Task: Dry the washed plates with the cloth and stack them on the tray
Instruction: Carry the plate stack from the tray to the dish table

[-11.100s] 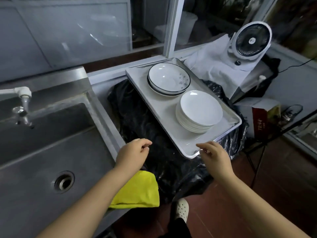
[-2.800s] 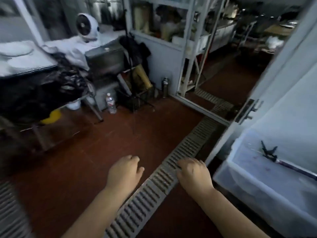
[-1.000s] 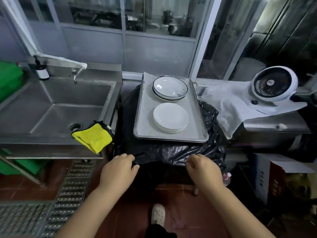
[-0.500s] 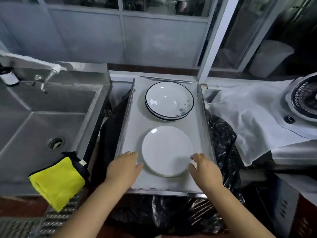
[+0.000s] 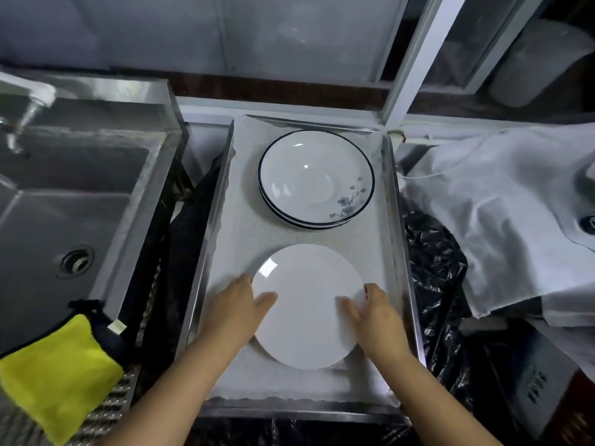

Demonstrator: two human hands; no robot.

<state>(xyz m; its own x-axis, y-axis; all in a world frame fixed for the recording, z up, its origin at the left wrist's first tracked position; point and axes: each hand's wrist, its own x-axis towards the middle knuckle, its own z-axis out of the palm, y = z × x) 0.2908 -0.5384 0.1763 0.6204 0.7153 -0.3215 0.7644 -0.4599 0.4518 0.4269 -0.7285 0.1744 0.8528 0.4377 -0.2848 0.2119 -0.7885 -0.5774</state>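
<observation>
A steel tray [image 5: 397,252] lined with a white mat holds two stacks. At its near end lies a stack of plain white plates [image 5: 307,304]. My left hand [image 5: 236,312] grips the stack's left rim, thumb on top. My right hand [image 5: 375,312] grips the right rim the same way. At the tray's far end sits a stack of dark-rimmed plates with a blue flower [image 5: 317,178]. The yellow cloth [image 5: 58,371] hangs over the sink's front corner at the lower left, away from both hands.
A steel sink [image 5: 64,204] with a drain lies left of the tray. Black plastic sheeting [image 5: 431,262] drapes under and around the tray. A white cloth [image 5: 502,207] covers the surface to the right. Glass partitions stand behind.
Both hands have moved in from beside the white stack and now grip its rims. The view has closed in on the tray.
</observation>
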